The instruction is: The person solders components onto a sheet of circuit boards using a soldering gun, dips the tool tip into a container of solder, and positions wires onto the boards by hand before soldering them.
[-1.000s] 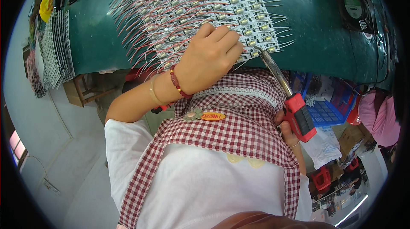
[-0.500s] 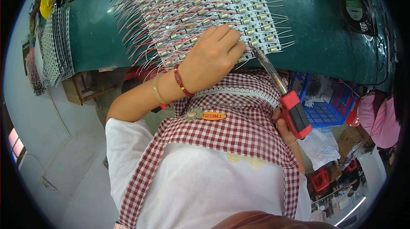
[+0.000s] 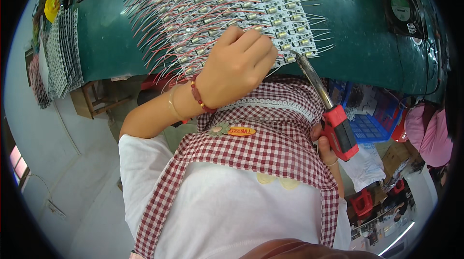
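Observation:
A panel of small circuit boards (image 3: 285, 34) lies on the green table, with rows of yellowish components and many thin red and white wires fanning off its left side. My left hand (image 3: 241, 63) is closed over the panel's near edge, its fingertips pinching what looks like a thin red wire; the fingers mostly hide it. In my right hand (image 3: 327, 149) is a soldering iron (image 3: 333, 123) with a red and black handle. Its tip points up and left at the panel's near right corner, close to the left fingertips; whether it touches a board I cannot tell.
A black fan (image 3: 401, 10) stands at the table's right. Stacked white board panels (image 3: 65, 51) are at the left edge, beside a yellow item (image 3: 52, 4). Below the table at right is a blue crate (image 3: 369, 126). The green table (image 3: 111, 41) ends just short of my apron.
The soldering iron has shifted a little right and down, its tip now farther from my left fingertips. My left hand has turned slightly and stays at the panel's near edge.

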Demonstrator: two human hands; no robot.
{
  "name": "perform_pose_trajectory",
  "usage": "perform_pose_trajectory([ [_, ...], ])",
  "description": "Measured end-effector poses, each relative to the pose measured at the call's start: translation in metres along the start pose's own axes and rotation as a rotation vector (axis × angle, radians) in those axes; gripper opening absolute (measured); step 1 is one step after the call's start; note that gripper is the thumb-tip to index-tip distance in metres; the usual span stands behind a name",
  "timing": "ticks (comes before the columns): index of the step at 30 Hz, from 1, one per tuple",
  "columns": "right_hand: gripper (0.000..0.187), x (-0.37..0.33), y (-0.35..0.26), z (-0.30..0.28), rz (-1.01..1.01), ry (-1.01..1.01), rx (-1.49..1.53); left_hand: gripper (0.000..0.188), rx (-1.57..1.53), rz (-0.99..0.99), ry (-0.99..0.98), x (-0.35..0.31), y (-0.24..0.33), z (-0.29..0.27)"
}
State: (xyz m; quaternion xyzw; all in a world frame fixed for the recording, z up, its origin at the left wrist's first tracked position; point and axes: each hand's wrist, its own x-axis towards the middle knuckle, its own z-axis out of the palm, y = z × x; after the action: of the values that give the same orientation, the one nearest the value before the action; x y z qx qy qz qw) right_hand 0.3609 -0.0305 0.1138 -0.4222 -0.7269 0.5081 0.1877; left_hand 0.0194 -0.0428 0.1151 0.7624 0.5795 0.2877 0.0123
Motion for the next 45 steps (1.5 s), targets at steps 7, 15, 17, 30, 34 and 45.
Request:
perform_pose_trajectory([
  [7, 0.026, -0.009, 0.005, -0.005, 0.022, -0.020, 0.099, 0.025, -0.101, 0.031, 0.025, -0.009, 0.006, 0.012],
  [15, 0.025, -0.013, 0.010, -0.004, 0.004, -0.022, 0.059, 0.025, -0.089, 0.022, 0.027, -0.010, 0.006, 0.016],
  [17, 0.024, -0.012, 0.010, -0.004, 0.006, -0.027, 0.056, 0.023, -0.073, 0.035, 0.022, -0.010, 0.007, 0.016],
  [30, 0.033, -0.012, 0.010, -0.005, 0.018, -0.043, 0.033, 0.020, -0.073, 0.062, -0.035, -0.005, 0.008, 0.012],
  [34, 0.034, -0.010, 0.009, -0.005, -0.004, -0.038, 0.022, 0.020, -0.065, 0.062, -0.069, -0.003, 0.009, 0.009],
  [45, 0.011, -0.010, 0.009, -0.006, -0.027, -0.025, -0.071, 0.015, -0.037, 0.086, -0.063, -0.002, 0.008, 0.010],
])
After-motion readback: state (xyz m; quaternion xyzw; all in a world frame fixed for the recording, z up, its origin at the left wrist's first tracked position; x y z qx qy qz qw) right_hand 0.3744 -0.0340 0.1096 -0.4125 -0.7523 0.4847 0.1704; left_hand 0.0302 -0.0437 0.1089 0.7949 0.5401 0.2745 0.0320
